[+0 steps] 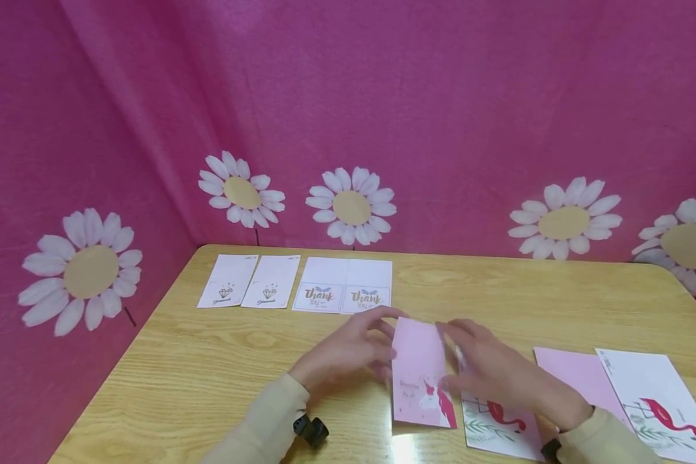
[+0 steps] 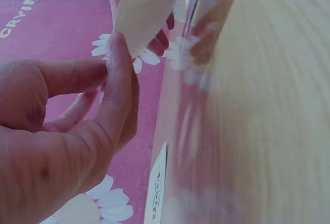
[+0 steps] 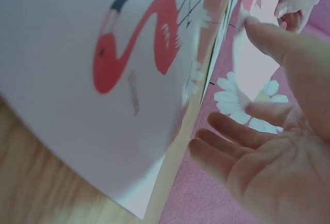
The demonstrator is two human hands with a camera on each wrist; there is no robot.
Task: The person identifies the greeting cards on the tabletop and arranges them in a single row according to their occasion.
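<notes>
My left hand [image 1: 348,351] pinches the left edge of a pink greeting card [image 1: 414,361] with a unicorn print. The card is held over the table, its pale back [image 2: 147,15] showing in the left wrist view. On the card's other side is my right hand [image 1: 490,364], its thumb and index finger at the right edge and top corner. Its other fingers [image 3: 227,157] are spread, with nothing between them. Under the right hand lies a white flamingo card [image 1: 499,428], partly covered by the hand and wrist.
At the right lie a plain pink card [image 1: 577,374] and another flamingo card [image 1: 652,403]. Two diamond-print cards [image 1: 229,277] and two thank-you cards [image 1: 319,287] lie side by side at the back left. A pink daisy-print curtain [image 1: 441,129] hangs behind the wooden table [image 1: 209,380].
</notes>
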